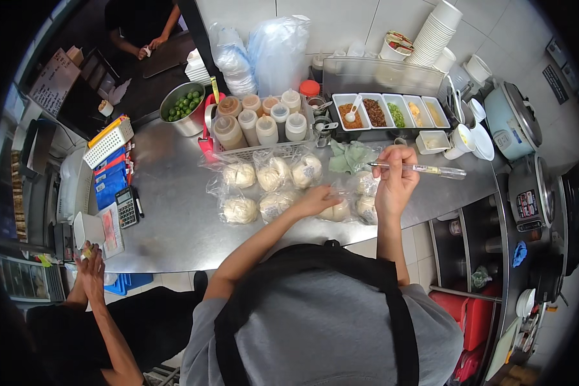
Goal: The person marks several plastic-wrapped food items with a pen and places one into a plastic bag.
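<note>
Between the thumb and fingers of my right hand is a clear-barrelled pen, its tip pointing left over the packs. My left hand reaches over the lower row, its fingertips at the clear plastic of a bagged pack of white buns or dough balls. Whether the fingers grip the plastic, I cannot tell. More such packs, some with printed labels, lie in two rows, among them one at the lower left and a labelled one above my left hand. Two packs are partly behind my right hand. A green cloth lies behind them.
Behind the packs stand a basket of squeeze bottles, a steel pot of green limes and white topping trays. A calculator lies left. A co-worker's hands are at lower left; another person's are at upper left.
</note>
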Available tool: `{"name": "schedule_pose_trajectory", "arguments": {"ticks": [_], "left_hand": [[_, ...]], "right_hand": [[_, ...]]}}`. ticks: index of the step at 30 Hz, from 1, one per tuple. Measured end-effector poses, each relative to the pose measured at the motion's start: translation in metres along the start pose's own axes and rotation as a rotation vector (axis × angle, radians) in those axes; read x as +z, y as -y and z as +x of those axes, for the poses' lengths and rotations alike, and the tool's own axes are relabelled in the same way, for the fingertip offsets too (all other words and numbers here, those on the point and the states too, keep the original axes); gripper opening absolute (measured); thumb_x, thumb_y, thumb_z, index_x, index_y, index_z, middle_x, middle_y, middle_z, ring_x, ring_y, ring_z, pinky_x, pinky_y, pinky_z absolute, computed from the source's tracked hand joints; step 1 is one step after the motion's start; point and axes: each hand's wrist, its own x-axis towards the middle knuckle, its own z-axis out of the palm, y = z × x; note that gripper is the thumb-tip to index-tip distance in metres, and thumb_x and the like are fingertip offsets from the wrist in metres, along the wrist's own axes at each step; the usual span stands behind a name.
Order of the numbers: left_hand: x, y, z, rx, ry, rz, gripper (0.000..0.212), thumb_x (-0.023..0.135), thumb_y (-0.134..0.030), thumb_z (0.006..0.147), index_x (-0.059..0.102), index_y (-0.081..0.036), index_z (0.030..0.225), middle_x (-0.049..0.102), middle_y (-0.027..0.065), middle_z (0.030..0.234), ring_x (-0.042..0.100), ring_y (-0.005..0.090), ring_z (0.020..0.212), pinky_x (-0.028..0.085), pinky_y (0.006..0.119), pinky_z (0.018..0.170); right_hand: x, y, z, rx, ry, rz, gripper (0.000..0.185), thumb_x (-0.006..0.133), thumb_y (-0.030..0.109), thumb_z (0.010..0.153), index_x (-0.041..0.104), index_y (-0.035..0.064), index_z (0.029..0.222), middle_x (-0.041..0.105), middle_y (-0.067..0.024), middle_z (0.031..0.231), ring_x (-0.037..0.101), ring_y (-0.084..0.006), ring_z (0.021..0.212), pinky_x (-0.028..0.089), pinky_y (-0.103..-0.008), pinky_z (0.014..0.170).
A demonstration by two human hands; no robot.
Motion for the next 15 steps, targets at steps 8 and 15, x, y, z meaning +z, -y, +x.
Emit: {"name": "schedule_pose_trajectory", "arguments": {"ticks": [8, 15], "left_hand": [[-0.039, -0.083, 0.008, 0.132, -0.666, 0.580, 0.045, 0.072, -0.034, 0.067, 0.061, 0.000, 0.094, 0.055, 0.0128, 0.089, 0.054, 0.0294, 0.083, 0.045, 0.038, 0.074], [-0.065, -0.033, 0.007, -0.164, -0.611, 0.952, 0.028, 0.067, -0.028, 0.072, 0.062, -0.001, 0.080, 0.052, 0.0103, 0.090, 0.051, 0.0289, 0.081, 0.044, 0.040, 0.072]], "right_hand": [[-0.027, 0.006, 0.004, -0.024, -0.040, -0.188, 0.016, 0.051, 0.010, 0.089, 0.050, 0.0005, 0.076, 0.051, -0.0058, 0.081, 0.052, -0.0112, 0.062, 0.044, -0.0232, 0.058], [-0.021, 0.011, 0.003, -0.017, 0.046, -0.179, 0.016, 0.050, 0.011, 0.090, 0.050, 0.0001, 0.077, 0.051, -0.0075, 0.083, 0.052, -0.0125, 0.065, 0.044, -0.0255, 0.061]]}}
